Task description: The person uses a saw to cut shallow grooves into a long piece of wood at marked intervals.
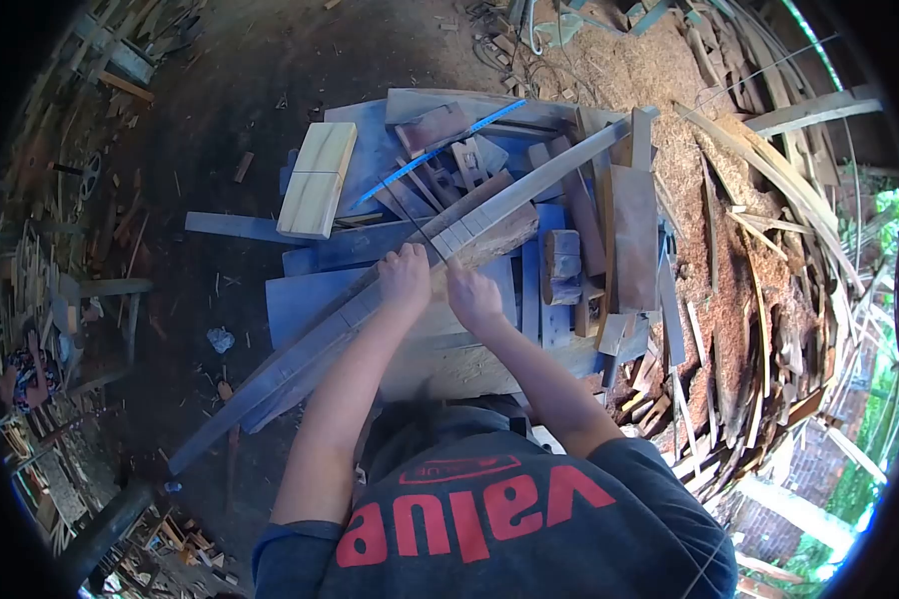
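A long wooden beam (559, 163) lies diagonally over the workbench, with several pencil-like lines drawn across it near its middle. My left hand (405, 280) is closed on the beam, fingers curled over its edge. Just to the right, my right hand (475, 299) is closed around the near end of a thin dark tool that looks like a handsaw (419, 228). Its narrow blade shows edge-on, crossing the beam between my hands and pointing away to the upper left. My fingers cover the grip. Beyond the beam rests a blue measuring strip (438, 152).
A pale wood block (317, 182) with a dark line across it stands at the bench's far left. Wooden tools resembling hand planes (469, 160) lie behind the beam. A brown block (561, 267) sits to the right. Sawdust (629, 70) and offcuts (759, 329) cover the ground beyond.
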The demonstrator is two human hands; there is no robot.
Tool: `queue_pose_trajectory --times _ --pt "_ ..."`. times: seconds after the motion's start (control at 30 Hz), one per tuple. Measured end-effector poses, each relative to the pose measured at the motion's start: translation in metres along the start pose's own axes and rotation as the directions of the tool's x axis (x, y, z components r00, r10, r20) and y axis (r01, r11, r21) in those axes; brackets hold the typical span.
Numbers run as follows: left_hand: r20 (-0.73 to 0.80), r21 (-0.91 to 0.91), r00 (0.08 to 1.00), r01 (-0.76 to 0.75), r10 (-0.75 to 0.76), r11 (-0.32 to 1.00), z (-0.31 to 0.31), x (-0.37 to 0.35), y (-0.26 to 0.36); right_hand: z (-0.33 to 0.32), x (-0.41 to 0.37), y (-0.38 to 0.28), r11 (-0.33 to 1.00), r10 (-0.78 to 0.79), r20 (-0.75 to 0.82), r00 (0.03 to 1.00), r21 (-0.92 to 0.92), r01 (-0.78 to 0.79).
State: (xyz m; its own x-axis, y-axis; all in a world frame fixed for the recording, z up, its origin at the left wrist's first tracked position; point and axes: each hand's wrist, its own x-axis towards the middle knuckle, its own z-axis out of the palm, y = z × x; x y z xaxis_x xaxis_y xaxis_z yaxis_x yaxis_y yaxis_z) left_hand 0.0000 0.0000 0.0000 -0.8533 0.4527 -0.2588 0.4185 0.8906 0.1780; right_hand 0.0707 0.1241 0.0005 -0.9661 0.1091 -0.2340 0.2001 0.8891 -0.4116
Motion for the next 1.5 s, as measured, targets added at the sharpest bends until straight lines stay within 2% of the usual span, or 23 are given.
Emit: queue_pose_trajectory --times 0.07,0.1,0.13,0.17,0.23,0.33,0.47,0.53,0.67,0.73,0.77,0.83,0.9,0.93,0.97,1.07,1.17,1.27,1.33,1.5 --pt "-0.050 0.015 0.999 0.005 -0.004 1.000 -0.007 0.001 -0.010 -0.004 -0.028 -0.001 1.000 -0.011 -0.020 1.000 0.026 0.012" --pt "-0.043 -0.091 0.999 -0.018 0.014 0.996 0.007 0.002 0.028 -0.026 -0.062 0.034 0.993 0.081 0.062 0.995 -0.094 -0.075" --pt "-0.036 -0.067 0.999 -0.016 0.014 0.998 0.005 -0.002 0.022 -0.024 -0.071 0.032 0.986 0.133 0.125 0.983 -0.115 -0.119" --pt "-0.038 -0.038 0.999 -0.015 0.014 0.999 0.002 -0.002 0.016 -0.018 -0.061 0.029 0.988 0.122 0.128 0.984 -0.110 -0.109" --pt "-0.075 -0.021 0.997 -0.011 0.009 1.000 0.006 0.000 0.011 0.000 -0.032 0.026 0.999 0.010 0.015 1.000 -0.050 -0.009" --pt "-0.097 -0.006 0.995 -0.016 0.016 1.000 0.004 0.001 0.010 0.012 0.018 0.012 0.996 -0.049 -0.031 0.998 -0.078 0.046" --pt "-0.113 0.013 0.993 -0.042 0.043 0.999 0.003 -0.002 0.006 0.000 -0.030 0.019 1.000 -0.009 -0.059 0.998 0.004 0.009" --pt "-0.121 0.004 0.991 -0.050 0.050 0.999 0.001 -0.001 0.006 -0.004 -0.061 0.028 0.997 0.072 0.050 0.996 -0.045 -0.070" --pt "-0.113 0.011 0.993 -0.037 0.038 0.999 0.005 -0.001 0.007 0.002 -0.020 0.017 0.999 0.043 -0.012 0.999 0.003 -0.043" --pt "-0.109 0.011 0.993 -0.035 0.036 0.999 0.007 0.001 0.006 0.012 0.017 0.009 0.998 -0.052 -0.056 0.997 -0.043 0.050" --pt "-0.106 0.007 0.994 -0.039 0.040 0.999 0.008 -0.001 0.004 0.014 0.013 0.008 0.998 -0.049 -0.057 0.997 -0.032 0.047" --pt "-0.105 0.010 0.993 -0.054 0.054 0.999 0.007 -0.006 0.004 0.006 -0.005 0.013 0.999 -0.038 -0.113 0.993 0.034 0.042" --pt "-0.129 -0.004 0.990 -0.065 0.064 0.998 0.005 -0.005 0.004 0.011 -0.054 0.039 0.999 -0.025 -0.093 0.995 -0.029 0.023" --pt "-0.135 -0.020 0.989 -0.065 0.061 0.998 0.006 -0.006 0.003 0.009 -0.085 0.056 1.000 -0.024 -0.065 0.998 -0.002 0.024" --pt "-0.146 -0.038 0.988 -0.062 0.056 0.997 0.005 -0.006 0.003 0.007 -0.118 0.073 0.999 0.039 -0.030 0.999 0.035 -0.038" --pt "-0.129 -0.097 0.991 -0.053 0.040 0.994 -0.001 -0.009 0.002 -0.015 -0.191 0.102 0.978 0.202 0.196 0.960 -0.095 -0.186" --pt "-0.110 -0.152 0.994 -0.027 0.010 0.988 -0.004 -0.010 0.002 -0.018 -0.206 0.103 0.968 0.249 0.128 0.960 -0.048 -0.244" --pt "-0.062 -0.163 0.998 -0.001 -0.009 0.987 -0.015 -0.012 0.001 -0.006 -0.162 0.073 0.984 0.135 0.035 0.990 0.112 -0.138" --pt "-0.072 -0.161 0.997 -0.001 -0.011 0.987 -0.013 -0.013 -0.002 -0.006 -0.123 0.044 0.990 0.084 -0.029 0.996 0.116 -0.080" --pt "-0.063 -0.101 0.998 -0.015 0.008 0.995 -0.003 -0.007 -0.001 0.005 -0.080 0.022 0.996 0.064 -0.013 0.998 0.059 -0.063"
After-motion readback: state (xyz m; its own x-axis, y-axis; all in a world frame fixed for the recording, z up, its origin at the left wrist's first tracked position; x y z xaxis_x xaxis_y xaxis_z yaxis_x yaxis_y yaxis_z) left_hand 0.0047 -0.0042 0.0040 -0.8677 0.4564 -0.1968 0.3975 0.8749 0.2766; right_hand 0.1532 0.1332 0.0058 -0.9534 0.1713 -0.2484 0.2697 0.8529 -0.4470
